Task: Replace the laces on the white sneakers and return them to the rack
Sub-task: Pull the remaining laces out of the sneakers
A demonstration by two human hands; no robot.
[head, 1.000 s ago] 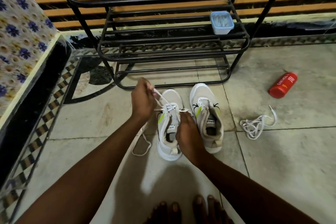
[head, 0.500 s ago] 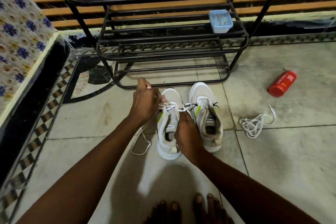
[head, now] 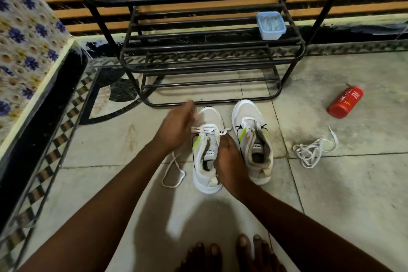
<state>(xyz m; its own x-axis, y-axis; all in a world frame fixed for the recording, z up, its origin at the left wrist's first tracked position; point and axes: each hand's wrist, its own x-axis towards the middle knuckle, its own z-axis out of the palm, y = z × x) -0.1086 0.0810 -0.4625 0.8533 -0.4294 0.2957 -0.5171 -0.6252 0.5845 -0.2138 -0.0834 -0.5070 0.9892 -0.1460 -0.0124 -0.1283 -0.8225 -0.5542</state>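
Two white sneakers with lime accents stand on the floor in front of the black metal rack (head: pixel 198 66). The left sneaker (head: pixel 204 157) has a white lace (head: pixel 207 131) threaded across its lower eyelets. My left hand (head: pixel 176 127), blurred by motion, holds one end of that lace beside the shoe's toe, and the slack trails to a loop (head: pixel 174 174) on the floor. My right hand (head: pixel 229 161) grips the left sneaker's right side, fingertips at the eyelet row. The right sneaker (head: pixel 254 139) shows lace only at its lowest eyelets. A loose bundle of white lace (head: pixel 311 150) lies to its right.
A red bottle (head: pixel 345 101) lies on the tiles at the right. A small blue plastic tub (head: pixel 271 25) sits on a rack shelf. A floral-covered ledge (head: pixel 26 35) runs along the left. My bare toes (head: pixel 231 252) show at the bottom edge.
My left hand, which pulled the lace up and left, dropped back toward the shoe's toe and is now moving fast. The right hand has stayed on the left sneaker.
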